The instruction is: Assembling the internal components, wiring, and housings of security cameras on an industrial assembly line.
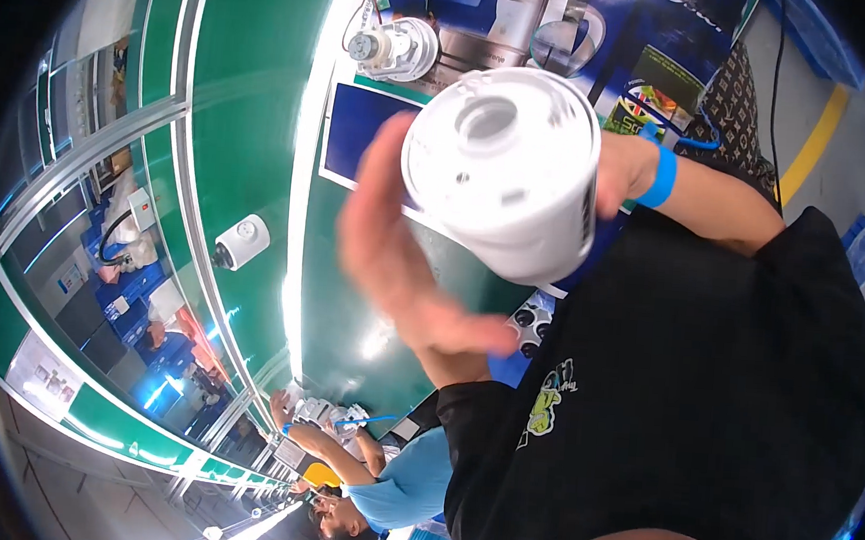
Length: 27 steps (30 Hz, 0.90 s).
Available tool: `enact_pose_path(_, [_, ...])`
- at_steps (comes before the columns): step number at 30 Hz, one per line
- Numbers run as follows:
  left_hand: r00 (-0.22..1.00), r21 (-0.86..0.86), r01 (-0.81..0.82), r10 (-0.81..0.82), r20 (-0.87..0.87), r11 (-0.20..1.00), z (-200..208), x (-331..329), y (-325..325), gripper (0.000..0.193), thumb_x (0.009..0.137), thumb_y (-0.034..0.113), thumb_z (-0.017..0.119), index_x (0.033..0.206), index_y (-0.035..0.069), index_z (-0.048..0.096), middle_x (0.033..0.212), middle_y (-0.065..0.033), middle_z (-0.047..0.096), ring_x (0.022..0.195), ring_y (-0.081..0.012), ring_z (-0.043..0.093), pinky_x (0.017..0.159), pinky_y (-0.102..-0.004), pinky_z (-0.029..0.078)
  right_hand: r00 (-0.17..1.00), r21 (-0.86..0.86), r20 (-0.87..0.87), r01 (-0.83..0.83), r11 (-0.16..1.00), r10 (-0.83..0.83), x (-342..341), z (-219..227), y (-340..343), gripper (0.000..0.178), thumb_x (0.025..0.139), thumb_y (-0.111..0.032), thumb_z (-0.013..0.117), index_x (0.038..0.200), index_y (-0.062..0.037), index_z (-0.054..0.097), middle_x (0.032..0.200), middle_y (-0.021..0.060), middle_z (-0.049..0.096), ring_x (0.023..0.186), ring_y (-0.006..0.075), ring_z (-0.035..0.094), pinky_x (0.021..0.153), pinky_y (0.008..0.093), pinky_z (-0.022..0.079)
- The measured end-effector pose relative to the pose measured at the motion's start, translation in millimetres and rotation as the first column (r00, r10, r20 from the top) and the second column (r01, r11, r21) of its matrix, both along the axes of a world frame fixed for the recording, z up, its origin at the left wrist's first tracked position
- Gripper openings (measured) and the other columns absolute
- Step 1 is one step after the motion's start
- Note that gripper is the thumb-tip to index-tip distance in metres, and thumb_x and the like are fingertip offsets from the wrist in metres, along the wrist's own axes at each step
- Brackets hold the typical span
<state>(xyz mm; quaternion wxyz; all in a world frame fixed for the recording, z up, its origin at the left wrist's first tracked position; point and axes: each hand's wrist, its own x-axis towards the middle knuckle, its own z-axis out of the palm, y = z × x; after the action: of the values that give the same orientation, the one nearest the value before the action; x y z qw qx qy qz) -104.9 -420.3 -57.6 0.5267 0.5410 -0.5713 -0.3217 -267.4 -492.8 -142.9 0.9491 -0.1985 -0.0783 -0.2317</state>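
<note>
A white cylindrical appliance housing (504,175), with a raised round opening on its upturned end and dark print on one side, is held up in front of my chest. My right hand (618,173), with a blue wrist strap (660,176), grips it from the right side; the fingers behind it are hidden. Curved around its left side is my left hand (403,268), blurred, with thumb and fingers spread apart and a gap between palm and housing. Beyond the housing lies a white round motor unit (396,49) with thin wires.
A blue printed sheet (630,23) covers part of the green bench (340,233). A white socket box (244,242) sits on the green panel at left. A blue cord (697,143) runs beside my right wrist. Toward the bottom, a person in a blue shirt (403,479) works.
</note>
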Motion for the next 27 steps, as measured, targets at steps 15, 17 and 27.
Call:
enact_pose_path(15, [0.991, 0.132, 0.108, -0.095, -0.099, 0.985, -1.2, -37.2, -59.1, 0.097, 0.056, 0.017, 0.086, 0.133, 0.004, 0.03, 0.134, -0.0193, 0.04, 0.119, -0.0302, 0.048, 0.097, -0.0408, 0.043, 0.986, 0.246, -0.104, 0.152, 0.957, -0.13, -12.6, -11.2, -5.4, 0.077, 0.083, -0.047, 0.064, 0.141, -0.0076, 0.033, 0.134, 0.0081, 0.048, 0.124, 0.021, 0.047, 0.104, 0.0404, 0.041])
enact_pose_path(17, [0.997, 0.147, 0.08, -0.08, -0.01, 0.986, -6.7, -36.6, -59.8, 0.094, 0.055, 0.013, 0.086, 0.131, 0.007, 0.031, 0.136, -0.0181, 0.035, 0.122, -0.03, 0.043, 0.099, -0.0404, 0.04, 0.988, 0.272, -0.094, 0.146, 0.951, -0.124, -14.2, -12.0, -5.7, 0.075, 0.084, -0.046, 0.062, 0.141, -0.0073, 0.032, 0.133, 0.0072, 0.047, 0.124, 0.0201, 0.046, 0.104, 0.0385, 0.04])
enact_pose_path(27, [0.927, 0.09, 0.124, -0.148, 0.345, 0.988, 6.0, -21.6, -73.2, 0.086, 0.047, 0.018, 0.09, 0.12, 0.007, 0.048, 0.124, -0.0193, 0.05, 0.113, -0.0311, 0.052, 0.094, -0.0407, 0.044, 0.982, 0.262, -0.178, 0.101, 0.96, -0.054, -20.0, -3.2, -15.0, 0.054, 0.092, -0.036, 0.058, 0.132, -0.0033, 0.042, 0.123, 0.0067, 0.055, 0.113, 0.0162, 0.054, 0.095, 0.0328, 0.046])
